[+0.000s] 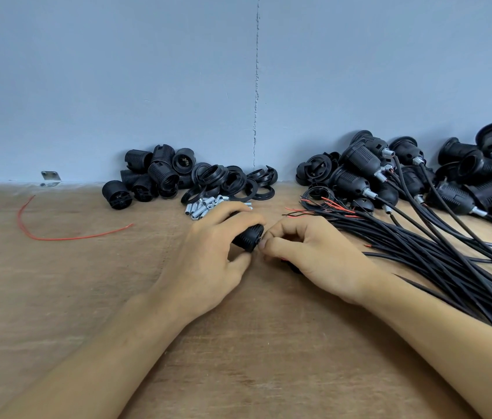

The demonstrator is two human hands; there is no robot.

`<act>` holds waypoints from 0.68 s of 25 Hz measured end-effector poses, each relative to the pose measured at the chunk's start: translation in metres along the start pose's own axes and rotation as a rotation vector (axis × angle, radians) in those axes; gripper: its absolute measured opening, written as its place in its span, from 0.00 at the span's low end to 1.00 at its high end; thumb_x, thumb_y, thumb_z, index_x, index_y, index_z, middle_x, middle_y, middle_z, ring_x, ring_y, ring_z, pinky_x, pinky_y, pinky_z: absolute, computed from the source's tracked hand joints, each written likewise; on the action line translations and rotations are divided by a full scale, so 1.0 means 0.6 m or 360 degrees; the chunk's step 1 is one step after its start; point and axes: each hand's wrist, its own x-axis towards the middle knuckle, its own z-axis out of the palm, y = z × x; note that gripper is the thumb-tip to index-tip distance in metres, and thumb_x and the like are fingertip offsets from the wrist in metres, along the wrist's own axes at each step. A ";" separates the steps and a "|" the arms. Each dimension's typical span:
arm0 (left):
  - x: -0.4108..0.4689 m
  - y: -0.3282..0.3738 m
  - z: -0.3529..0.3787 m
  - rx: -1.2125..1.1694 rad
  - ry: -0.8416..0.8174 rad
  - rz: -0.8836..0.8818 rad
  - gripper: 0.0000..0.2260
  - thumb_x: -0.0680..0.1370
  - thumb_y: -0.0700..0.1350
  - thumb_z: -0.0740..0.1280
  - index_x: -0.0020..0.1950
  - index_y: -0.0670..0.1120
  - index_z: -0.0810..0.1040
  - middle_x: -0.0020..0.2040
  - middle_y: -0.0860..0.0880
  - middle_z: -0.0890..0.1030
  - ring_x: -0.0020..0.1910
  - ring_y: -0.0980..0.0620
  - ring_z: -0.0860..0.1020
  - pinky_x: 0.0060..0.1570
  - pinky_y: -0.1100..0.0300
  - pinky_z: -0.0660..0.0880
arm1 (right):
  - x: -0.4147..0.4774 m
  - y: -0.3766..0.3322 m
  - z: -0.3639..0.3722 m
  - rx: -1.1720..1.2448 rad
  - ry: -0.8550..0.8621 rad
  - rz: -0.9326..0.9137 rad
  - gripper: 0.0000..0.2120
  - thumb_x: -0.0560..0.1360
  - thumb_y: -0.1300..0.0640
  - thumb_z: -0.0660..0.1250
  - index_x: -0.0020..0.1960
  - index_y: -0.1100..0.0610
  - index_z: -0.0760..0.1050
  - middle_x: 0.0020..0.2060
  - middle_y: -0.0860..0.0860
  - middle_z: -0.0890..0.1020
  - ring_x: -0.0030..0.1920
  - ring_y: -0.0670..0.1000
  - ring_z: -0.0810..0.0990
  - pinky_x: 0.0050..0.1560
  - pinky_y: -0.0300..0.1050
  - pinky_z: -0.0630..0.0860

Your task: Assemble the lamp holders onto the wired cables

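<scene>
Fingers (pixel 238 220) of the left hand (pixel 208 255) curl over a black lamp holder (pixel 249 237), gripping it just above the wooden table (pixel 254 343) near the middle of the view, its narrow end facing right. The right hand (pixel 308 255) meets that end with curled fingertips (pixel 264 243); thumb and forefinger close together against the holder, but whether they pinch a small part or a wire is hidden, so I cannot tell what this hand holds. A dark piece shows under its palm, too covered to name.

Just behind the left hand lies a scatter of short silver metal tubes (pixel 204 207). Beyond them, against the blue-grey wall (pixel 148 86), sits a heap of loose black holder bodies (pixel 154 173), with threaded black rings (pixel 238 182) beside it. To the right, a thick bundle of black cables (pixel 420 243) with bare red wire ends fans across the table, passing close behind the right wrist. Finished holders on cables (pixel 365 173) pile up along the wall at the far right. Well to the left, a loose red wire (pixel 57 238) curves on the table, near a small metal bracket (pixel 50 177).
</scene>
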 end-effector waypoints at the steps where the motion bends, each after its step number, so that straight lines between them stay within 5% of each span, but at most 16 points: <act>1: 0.000 -0.001 0.000 -0.0010 0.0003 -0.0013 0.23 0.67 0.37 0.72 0.58 0.57 0.79 0.59 0.57 0.78 0.58 0.58 0.77 0.57 0.70 0.71 | -0.001 -0.001 0.001 -0.0022 0.0019 -0.0024 0.05 0.75 0.57 0.71 0.42 0.56 0.83 0.38 0.57 0.83 0.35 0.44 0.73 0.39 0.42 0.70; 7: -0.002 -0.008 0.004 0.0059 0.0014 -0.0069 0.19 0.71 0.45 0.73 0.60 0.59 0.77 0.55 0.60 0.77 0.52 0.58 0.77 0.49 0.60 0.76 | -0.004 -0.001 0.008 -0.0161 0.0152 -0.0160 0.05 0.76 0.56 0.73 0.41 0.52 0.82 0.38 0.51 0.83 0.37 0.50 0.77 0.44 0.47 0.75; 11: -0.006 -0.011 0.005 0.0115 0.0006 -0.0221 0.17 0.71 0.50 0.75 0.58 0.59 0.78 0.51 0.61 0.77 0.49 0.59 0.76 0.47 0.57 0.76 | -0.004 -0.006 0.002 -0.0024 0.0281 -0.0273 0.06 0.74 0.59 0.75 0.42 0.50 0.81 0.38 0.39 0.83 0.38 0.41 0.81 0.43 0.35 0.77; 17: -0.006 -0.003 0.003 0.0133 -0.0026 -0.0260 0.24 0.70 0.57 0.72 0.66 0.57 0.76 0.57 0.60 0.80 0.56 0.56 0.78 0.53 0.53 0.77 | -0.004 -0.004 0.007 -0.0313 0.0238 -0.0348 0.05 0.74 0.60 0.74 0.42 0.51 0.82 0.36 0.39 0.83 0.39 0.42 0.79 0.42 0.29 0.71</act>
